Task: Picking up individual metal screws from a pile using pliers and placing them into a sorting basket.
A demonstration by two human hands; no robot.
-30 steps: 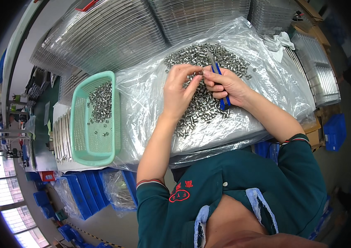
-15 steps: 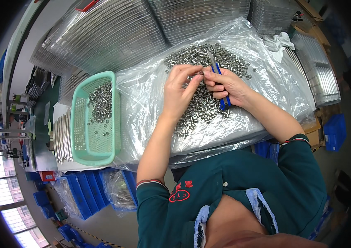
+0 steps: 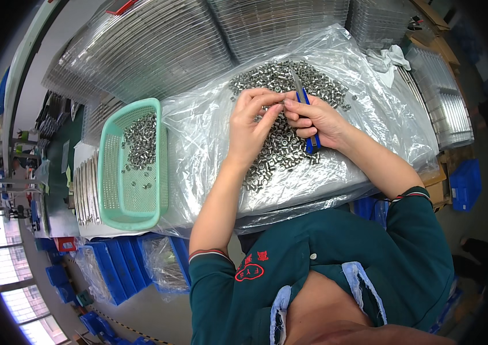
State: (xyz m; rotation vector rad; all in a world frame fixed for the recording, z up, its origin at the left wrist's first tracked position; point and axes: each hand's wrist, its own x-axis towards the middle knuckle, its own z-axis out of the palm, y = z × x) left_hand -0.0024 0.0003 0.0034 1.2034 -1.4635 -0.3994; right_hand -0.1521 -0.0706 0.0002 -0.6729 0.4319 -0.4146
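Note:
Over a heap of small metal rings point(image 3: 281, 152) my two hands meet at the fingertips. My right hand point(image 3: 319, 121) is wrapped round a blue utility knife point(image 3: 312, 141), its blade out and pointing away from me. My left hand point(image 3: 250, 123) is closed in a pinch between thumb and fingers, right beside the right thumb. A small metal ring seems to sit in that pinch, mostly hidden by the fingertips. The heap lies on clear plastic sheeting point(image 3: 198, 167) spread across the table. To the left stands a mint green basket point(image 3: 105, 184) with more of these metal pieces point(image 3: 140, 141) inside.
Stacks of clear plastic trays point(image 3: 146, 52) line the table's far side, with more trays point(image 3: 442, 98) at the right. A white cloth point(image 3: 388, 60) lies at the far right. Blue bins point(image 3: 114, 270) stand below the table's near left edge; a blue crate point(image 3: 465, 184) is at the right.
Both hands have shifted very slightly at the fingertips, and the ring between them is now more covered. The knife has moved a few pixels to the right in my right hand.

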